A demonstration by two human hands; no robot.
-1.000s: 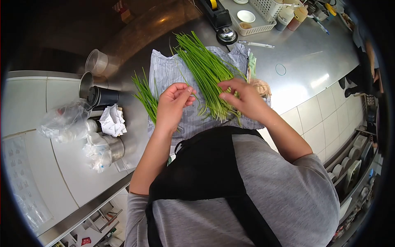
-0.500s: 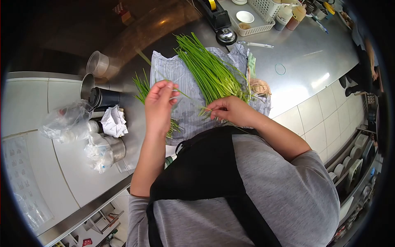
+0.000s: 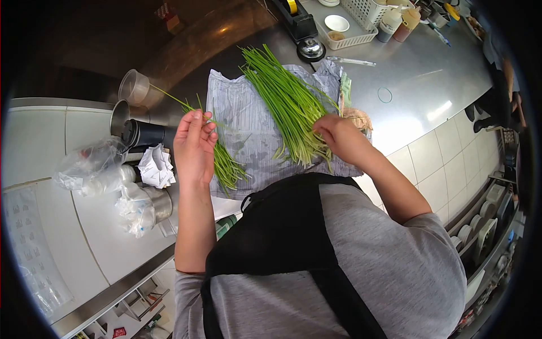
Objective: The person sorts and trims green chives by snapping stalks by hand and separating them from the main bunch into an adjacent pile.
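Observation:
A large bundle of long green chives (image 3: 285,104) lies on a grey striped cloth (image 3: 257,127), its pale ends toward me. My right hand (image 3: 343,137) is at the right side of those ends, fingers pinched together on the chives; the fingertips are partly hidden. On the left, a smaller pile of chives (image 3: 224,166) rests at the cloth's edge. Over that pile is my left hand (image 3: 196,141), closed with thumb and fingers on a single chive stalk (image 3: 168,95) that points up and left.
A clear plastic tub (image 3: 134,86), a black cup (image 3: 148,134) and crumpled paper (image 3: 157,166) stand left. Behind the cloth are a call bell (image 3: 310,50), a pen (image 3: 351,61) and a white basket (image 3: 361,39). Another person (image 3: 499,85) stands far right.
My left hand has moved left, from over the cloth to the smaller pile, carrying a chive. My right hand has moved right and up, onto the bundle's pale ends.

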